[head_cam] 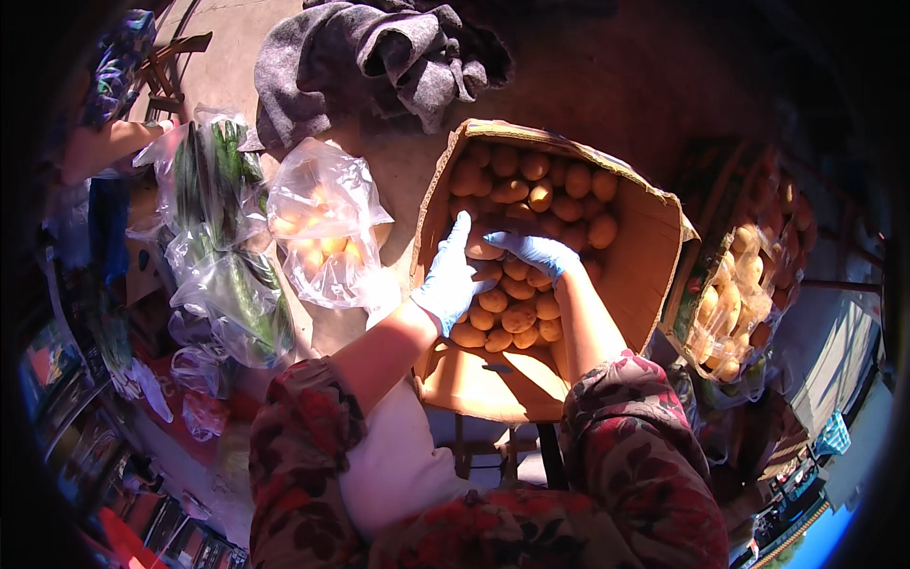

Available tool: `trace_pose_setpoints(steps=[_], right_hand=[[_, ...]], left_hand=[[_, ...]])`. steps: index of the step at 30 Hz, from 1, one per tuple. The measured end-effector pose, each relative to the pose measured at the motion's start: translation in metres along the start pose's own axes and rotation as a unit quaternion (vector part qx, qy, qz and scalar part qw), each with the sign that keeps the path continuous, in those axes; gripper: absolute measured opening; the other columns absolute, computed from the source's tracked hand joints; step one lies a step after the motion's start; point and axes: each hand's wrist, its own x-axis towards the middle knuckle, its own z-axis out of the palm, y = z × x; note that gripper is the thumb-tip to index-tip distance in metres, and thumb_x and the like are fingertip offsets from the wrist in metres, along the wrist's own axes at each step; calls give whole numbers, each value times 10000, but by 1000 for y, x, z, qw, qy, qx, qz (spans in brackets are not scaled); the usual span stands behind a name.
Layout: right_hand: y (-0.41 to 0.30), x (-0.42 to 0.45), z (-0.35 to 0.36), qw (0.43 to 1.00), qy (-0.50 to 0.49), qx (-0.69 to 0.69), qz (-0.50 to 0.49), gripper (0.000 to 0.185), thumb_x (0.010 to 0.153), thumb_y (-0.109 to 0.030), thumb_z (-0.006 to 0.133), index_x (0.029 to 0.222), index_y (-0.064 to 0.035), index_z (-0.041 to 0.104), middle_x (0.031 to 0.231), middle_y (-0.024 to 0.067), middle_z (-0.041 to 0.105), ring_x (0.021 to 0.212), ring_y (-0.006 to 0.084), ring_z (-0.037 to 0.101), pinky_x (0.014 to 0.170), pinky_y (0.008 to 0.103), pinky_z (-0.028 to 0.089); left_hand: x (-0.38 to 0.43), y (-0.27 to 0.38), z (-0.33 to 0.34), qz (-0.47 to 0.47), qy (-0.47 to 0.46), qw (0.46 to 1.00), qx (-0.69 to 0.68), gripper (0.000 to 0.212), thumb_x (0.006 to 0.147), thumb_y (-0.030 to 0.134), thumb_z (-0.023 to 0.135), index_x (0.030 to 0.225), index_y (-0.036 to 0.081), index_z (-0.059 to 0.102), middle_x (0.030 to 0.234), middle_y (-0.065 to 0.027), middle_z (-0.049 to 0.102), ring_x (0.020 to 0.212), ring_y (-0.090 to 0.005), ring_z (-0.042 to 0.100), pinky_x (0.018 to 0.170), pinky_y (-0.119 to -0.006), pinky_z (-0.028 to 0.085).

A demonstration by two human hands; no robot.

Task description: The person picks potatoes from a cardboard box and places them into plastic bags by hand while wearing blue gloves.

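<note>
An open cardboard box (625,299) in front of me holds many potatoes (519,316). Both my hands wear thin light-blue gloves and reach into it. My left hand (449,281), at the box's left side, has its fingers and thumb apart, with no object visible in its grasp. Over the middle of the heap, my right hand (537,252) points leftward. Its fingertips are at a potato (483,247) lying between the two hands; whether they grip it, I cannot tell. The right hand's underside is hidden.
Left of the box sit a plastic bag of round orange-yellow produce (320,238) and bagged cucumbers (227,270). A grey blanket (320,71) lies crumpled beyond. At right, another box (682,313) holds bagged pale produce (732,299). Another person's arm (114,146) is at far left.
</note>
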Motion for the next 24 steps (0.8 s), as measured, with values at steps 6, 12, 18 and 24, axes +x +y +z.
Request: trace_pose_setpoints(steps=[6,12,18,24], right_hand=[[2,18,-12,903,301,-238,-193,458,783,-342,623,1117,-32,579,1075,174,594,1026,293,552,884,355,428],[-12,67,-22,752,330,-523,-228,649,671,-309,674,1258,-141,457,1210,174,481,1030,382,494,870,475,403],[-3,107,-24,860,261,-395,-190,830,590,-371,718,1323,-175,383,1280,125,476,1089,420,449,890,515,376],[-69,45,-13,899,96,-417,-97,801,666,-355,699,1331,-72,354,1238,190,510,1117,363,516,871,423,457]], left_hand=[[-6,-21,-6,60,-94,993,-36,404,870,13,529,1255,59,413,1186,-113,475,1060,-223,518,837,-347,525],[-10,0,-2,-148,-64,927,-339,308,874,292,576,1086,76,516,1027,-82,538,921,-195,559,738,-371,537],[-5,3,0,-206,-37,916,-342,301,930,232,492,1190,80,482,1089,-87,549,974,-214,584,747,-392,546],[-5,0,-1,-203,-45,912,-354,317,905,279,531,1153,84,493,1055,-78,540,945,-209,571,715,-387,548]])
